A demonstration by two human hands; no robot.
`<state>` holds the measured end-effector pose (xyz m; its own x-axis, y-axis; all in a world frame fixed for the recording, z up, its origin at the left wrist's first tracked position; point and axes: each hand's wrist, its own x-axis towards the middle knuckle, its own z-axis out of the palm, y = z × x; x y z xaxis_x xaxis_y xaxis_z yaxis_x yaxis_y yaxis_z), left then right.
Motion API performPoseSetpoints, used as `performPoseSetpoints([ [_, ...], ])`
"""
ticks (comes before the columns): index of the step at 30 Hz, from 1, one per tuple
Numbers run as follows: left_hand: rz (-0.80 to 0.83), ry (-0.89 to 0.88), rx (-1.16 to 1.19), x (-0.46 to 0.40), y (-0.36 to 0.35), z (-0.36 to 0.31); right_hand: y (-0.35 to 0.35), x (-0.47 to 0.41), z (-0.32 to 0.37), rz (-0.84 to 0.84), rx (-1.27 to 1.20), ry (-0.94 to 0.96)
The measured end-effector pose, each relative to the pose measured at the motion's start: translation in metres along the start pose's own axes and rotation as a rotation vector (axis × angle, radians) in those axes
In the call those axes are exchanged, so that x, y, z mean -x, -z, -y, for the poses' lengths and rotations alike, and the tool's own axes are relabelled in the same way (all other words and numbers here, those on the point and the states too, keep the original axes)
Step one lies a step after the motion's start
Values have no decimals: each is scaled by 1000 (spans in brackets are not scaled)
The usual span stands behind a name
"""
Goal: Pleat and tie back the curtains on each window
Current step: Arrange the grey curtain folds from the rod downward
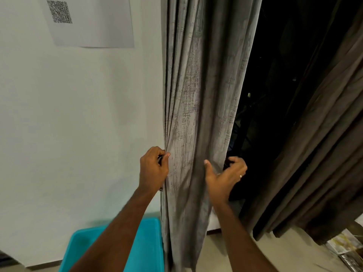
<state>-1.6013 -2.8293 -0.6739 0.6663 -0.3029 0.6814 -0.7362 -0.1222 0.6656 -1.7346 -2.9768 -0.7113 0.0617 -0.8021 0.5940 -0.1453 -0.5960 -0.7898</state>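
A grey textured curtain (198, 107) hangs gathered in folds beside the white wall, in front of a dark window. My left hand (153, 169) pinches the curtain's gathered left edge at about waist height, fingers closed on the pleats. My right hand (225, 173) holds the curtain's right edge, thumb in front of the fabric and fingers curled behind it. A second, darker brown curtain (318, 150) hangs at the right side of the window. No tie-back is visible.
A turquoise plastic bin (149, 244) stands on the floor against the wall below my left arm. A sheet of paper with a printed code (92, 22) is stuck on the wall. Some papers or packets (345, 246) lie on the floor at the lower right.
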Motion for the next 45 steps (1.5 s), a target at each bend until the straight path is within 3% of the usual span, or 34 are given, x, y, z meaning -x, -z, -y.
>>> performPoseSetpoints([
  [4, 2, -12, 12, -1, -4, 1, -11, -18, -13, 199, -103, -145],
  [9, -18, 1, -2, -1, -9, 3, -19, 15, 1, 313, 11, 92],
  [11, -27, -11, -5, -1, -10, 3, -23, 29, -1, 298, 28, 77],
  [15, -26, -19, 8, 5, -9, -1, -34, 52, 9, 463, 40, 120],
  [19, -24, -21, 20, 10, -9, -7, -38, 57, 25, 444, 43, 99],
  [26, -10, -27, 66, 13, -4, -12, -45, 73, 37, 500, 59, 298],
  [33, 29, -30, 96, 16, 6, -9, -43, 75, 37, 526, -42, 159],
  [41, 32, -68, 66, 23, 11, -17, -41, 85, 51, 503, -76, 152],
  [45, 28, -91, 32, 28, 10, -21, -42, 86, 57, 445, -86, 301],
])
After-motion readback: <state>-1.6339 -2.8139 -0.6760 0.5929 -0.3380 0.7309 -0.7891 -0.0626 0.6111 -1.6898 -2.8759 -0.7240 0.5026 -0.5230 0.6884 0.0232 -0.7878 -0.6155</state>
